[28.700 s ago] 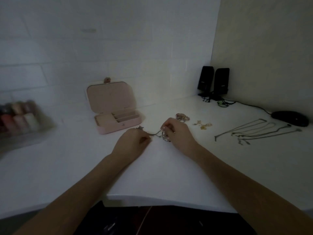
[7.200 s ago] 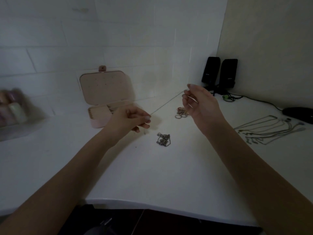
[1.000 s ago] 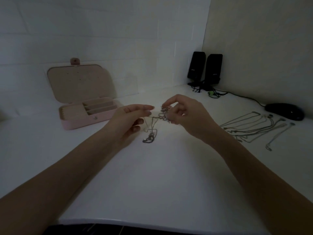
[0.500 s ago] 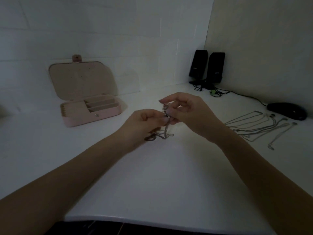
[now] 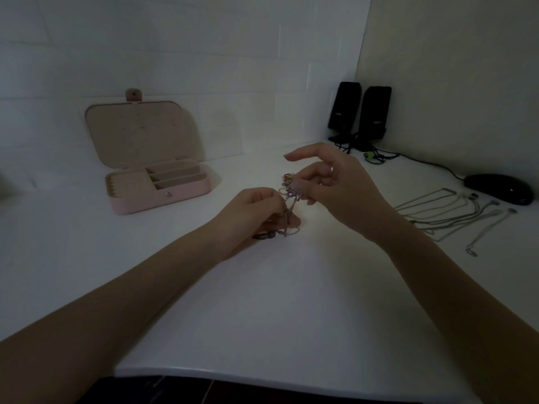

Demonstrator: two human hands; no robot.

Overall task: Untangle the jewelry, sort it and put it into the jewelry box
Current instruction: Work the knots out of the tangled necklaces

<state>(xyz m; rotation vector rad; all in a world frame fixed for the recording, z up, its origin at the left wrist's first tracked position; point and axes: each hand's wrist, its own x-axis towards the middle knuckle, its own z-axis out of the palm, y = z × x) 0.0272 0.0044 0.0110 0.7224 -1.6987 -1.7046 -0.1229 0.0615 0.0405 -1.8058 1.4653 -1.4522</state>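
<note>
Both forearms reached in from the near edge of the white counter [image 5: 291, 301] and met above its middle. The left hand [image 5: 250, 212] sat low, knuckles up, its grip curled tight around the lower part of a tangled clump of chains [image 5: 288, 199]; a loop of chain and a dark pendant spilled out beneath it and lay on the counter. The right hand [image 5: 338, 189] was held higher and tilted inward, thumb and middle fingers pinching the upper end of the same clump, where small charms glinted, while the index finger stuck out straight toward the wall. A ring showed on one of its fingers.

The pink jewelry box [image 5: 159, 182] stood open well to the left, lid propped upright, its compartments facing the camera. On the right lay a row of straightened necklaces [image 5: 455, 217], apart from the hands. Beyond them rested a black computer mouse [image 5: 498, 188], and two black speakers [image 5: 360, 113] stood in the corner.
</note>
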